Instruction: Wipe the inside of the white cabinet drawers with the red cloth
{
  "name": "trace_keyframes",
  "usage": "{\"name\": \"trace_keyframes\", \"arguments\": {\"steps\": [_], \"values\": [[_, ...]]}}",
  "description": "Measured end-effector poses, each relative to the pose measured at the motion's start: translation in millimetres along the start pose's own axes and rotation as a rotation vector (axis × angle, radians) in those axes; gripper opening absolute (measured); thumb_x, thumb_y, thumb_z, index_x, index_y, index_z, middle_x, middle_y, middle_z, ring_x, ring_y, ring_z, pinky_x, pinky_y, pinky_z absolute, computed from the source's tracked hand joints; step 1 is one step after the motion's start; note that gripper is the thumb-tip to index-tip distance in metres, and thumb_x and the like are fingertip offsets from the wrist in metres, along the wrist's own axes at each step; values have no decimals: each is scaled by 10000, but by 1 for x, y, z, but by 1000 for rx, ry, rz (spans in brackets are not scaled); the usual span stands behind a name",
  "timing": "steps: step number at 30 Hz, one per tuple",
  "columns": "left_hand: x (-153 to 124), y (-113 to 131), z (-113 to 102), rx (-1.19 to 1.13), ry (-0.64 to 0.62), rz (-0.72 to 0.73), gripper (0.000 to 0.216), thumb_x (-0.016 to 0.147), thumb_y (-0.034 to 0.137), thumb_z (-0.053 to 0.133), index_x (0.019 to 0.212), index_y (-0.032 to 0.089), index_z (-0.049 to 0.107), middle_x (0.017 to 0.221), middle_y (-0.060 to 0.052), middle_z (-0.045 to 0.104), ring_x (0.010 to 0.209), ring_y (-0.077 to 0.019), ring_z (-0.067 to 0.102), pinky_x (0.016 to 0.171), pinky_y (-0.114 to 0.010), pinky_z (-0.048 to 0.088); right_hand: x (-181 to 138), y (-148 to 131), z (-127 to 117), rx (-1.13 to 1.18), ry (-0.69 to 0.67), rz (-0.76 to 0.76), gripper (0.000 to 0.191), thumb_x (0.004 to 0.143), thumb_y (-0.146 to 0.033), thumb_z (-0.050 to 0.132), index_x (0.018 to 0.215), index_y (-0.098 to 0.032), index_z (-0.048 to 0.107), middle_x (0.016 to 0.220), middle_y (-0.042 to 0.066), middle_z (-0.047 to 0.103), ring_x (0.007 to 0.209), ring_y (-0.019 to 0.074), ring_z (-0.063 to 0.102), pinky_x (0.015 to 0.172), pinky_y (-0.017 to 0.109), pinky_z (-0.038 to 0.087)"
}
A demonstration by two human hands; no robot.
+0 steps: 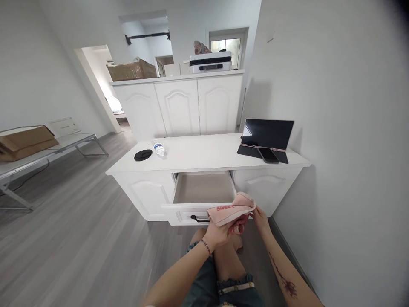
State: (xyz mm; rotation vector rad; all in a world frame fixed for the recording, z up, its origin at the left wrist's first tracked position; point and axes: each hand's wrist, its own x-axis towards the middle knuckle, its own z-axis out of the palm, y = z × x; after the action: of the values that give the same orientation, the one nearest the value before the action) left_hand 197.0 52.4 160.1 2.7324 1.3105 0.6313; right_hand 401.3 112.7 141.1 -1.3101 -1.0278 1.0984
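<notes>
On the head camera, a white desk (204,155) stood on a grey plank floor (79,238) against a white wall (335,106), with its drawer (203,187) open. The left hand (219,233) and right hand (260,215) each pinched a pink cloth (231,209) just in front of the drawer. The cloth's red print read roughly "SUPER".

text | pink cloth (231,209) | red print "SUPER", rest unclear | water bottle (159,148) label unreadable

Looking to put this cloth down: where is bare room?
The open drawer behind the pink cloth is bare inside. The cabinet top is free in its middle, between the water bottle and the tablet. Its right end is crowded by tablet and phone; a black disc lies left of the bottle.
</notes>
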Motion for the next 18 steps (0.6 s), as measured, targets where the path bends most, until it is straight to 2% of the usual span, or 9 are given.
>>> {"name": "trace_keyframes", "arguments": {"steps": [3,7,11,15,18], "values": [[-18,-20,-1,45,-9,-80,596,912,278,395,1496,272,275,1544,-4,334,1411,-215,322,1184,-401,229,0,4,2,-26,36,-8,595,650,-765,544,806,-212,701,880,74,719,869,247,639,765,367,548],[-55,-56,-10,175,49,-235,597,896,194,386,1485,243,300,1535,-40,353,1408,-202,327,1138,-387,317,1,7,6,-18,90,-8,606,623,-773,558,800,-207,685,831,65,699,847,249,629,751,377,559],[-93,-88,-26,257,186,-363,614,891,152,367,1495,210,272,1511,-84,399,1415,-227,312,1124,-424,327,-2,6,8,-13,89,-8,549,645,-751,550,743,-221,659,794,59,681,852,255,620,769,386,559],[-122,-107,-48,243,375,-578,631,926,238,380,1520,238,169,1573,-111,271,1442,-288,235,1106,-514,327,-6,5,9,-11,114,-27,539,669,-726,545,777,-211,656,810,63,684,852,252,619,794,393,547],[-135,-112,-67,203,483,-666,639,932,275,370,1523,296,130,1597,-76,218,1465,-316,132,1115,-598,270,-18,11,11,-68,150,-73,554,734,-697,504,903,-190,653,949,88,696,903,258,628,849,403,518]]}}
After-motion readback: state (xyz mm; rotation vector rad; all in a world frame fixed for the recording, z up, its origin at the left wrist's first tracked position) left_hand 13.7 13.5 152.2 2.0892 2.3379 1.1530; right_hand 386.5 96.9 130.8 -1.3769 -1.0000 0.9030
